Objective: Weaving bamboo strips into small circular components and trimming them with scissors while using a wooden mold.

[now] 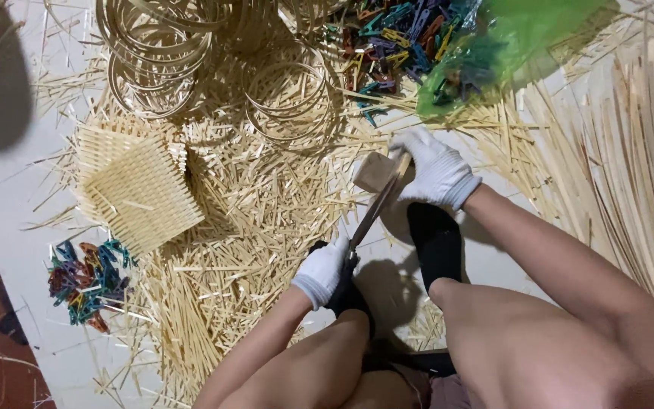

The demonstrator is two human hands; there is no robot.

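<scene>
My left hand (322,270), in a white glove, grips the handles of a pair of scissors (372,208) whose blades point up and to the right. My right hand (434,170), also gloved, holds a thin bamboo strip at the blade tips, right beside a small tan wooden block (373,171). Both hands work above my black-socked feet (434,244) on the white floor.
Short cut bamboo sticks (251,220) litter the floor. A square woven bamboo mat (138,189) lies to the left, bamboo rings (160,53) behind it. Coloured clothes pegs (391,38) spill from a green plastic bag (509,38); another heap (85,282) lies lower left. Long strips (630,159) lie right.
</scene>
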